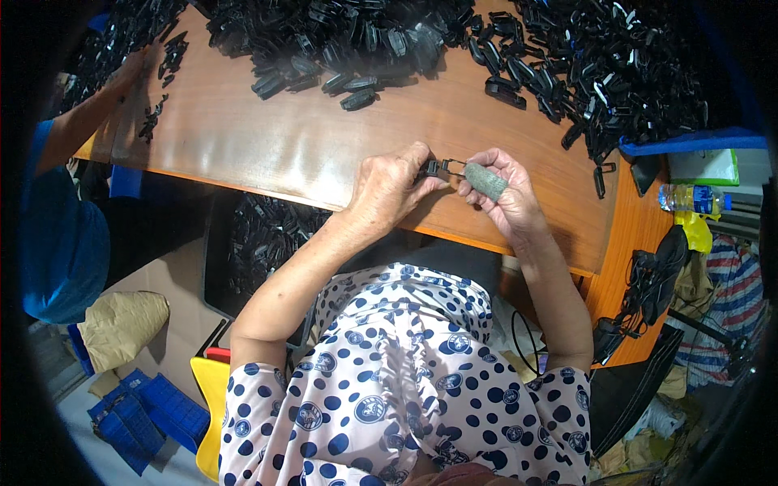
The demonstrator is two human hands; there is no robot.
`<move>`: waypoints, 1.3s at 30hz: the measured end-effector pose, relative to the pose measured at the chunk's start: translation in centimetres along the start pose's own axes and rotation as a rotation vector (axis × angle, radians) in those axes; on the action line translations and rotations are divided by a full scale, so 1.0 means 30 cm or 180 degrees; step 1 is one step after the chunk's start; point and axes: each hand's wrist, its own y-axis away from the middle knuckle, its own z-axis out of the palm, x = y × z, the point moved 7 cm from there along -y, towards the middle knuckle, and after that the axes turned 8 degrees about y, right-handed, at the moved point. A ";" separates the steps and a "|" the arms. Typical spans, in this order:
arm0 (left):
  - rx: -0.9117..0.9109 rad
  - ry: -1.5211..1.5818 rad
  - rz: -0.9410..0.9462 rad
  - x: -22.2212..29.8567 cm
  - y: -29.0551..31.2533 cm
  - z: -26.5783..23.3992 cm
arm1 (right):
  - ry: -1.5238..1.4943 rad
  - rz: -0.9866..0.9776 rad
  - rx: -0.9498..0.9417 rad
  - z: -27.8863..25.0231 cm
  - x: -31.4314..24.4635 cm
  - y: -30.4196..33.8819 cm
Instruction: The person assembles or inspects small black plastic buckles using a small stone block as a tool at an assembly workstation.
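Both hands meet over the near edge of the wooden table. My left hand is closed, its thumb and forefinger pinching a small black plastic piece. My right hand is closed too, pinching the end of a thin dark frame-like part that reaches toward the black piece; whether the two are joined I cannot tell. A grey-green rounded cover lies over the right thumb, looking like a finger cot. Beyond my hands is a large heap of black plastic parts.
Another heap of small black parts spreads at the far right. A black bin of parts stands below the table's left side. Left, a co-worker's arm reaches onto the table. A plastic bottle and black cables are at the right.
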 end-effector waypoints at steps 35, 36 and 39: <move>-0.0048 0.0143 0.0380 0.037 -0.001 0.009 | 0.2331 0.1285 -0.0072 -0.036 0.008 -0.067; 0.0056 0.0279 0.0393 0.027 0.005 0.004 | 0.2374 0.1525 -0.0072 -0.027 0.013 -0.056; 0.0093 0.1430 -0.0122 -0.005 0.033 -0.004 | 0.1370 0.0919 -0.0632 0.068 -0.007 -0.031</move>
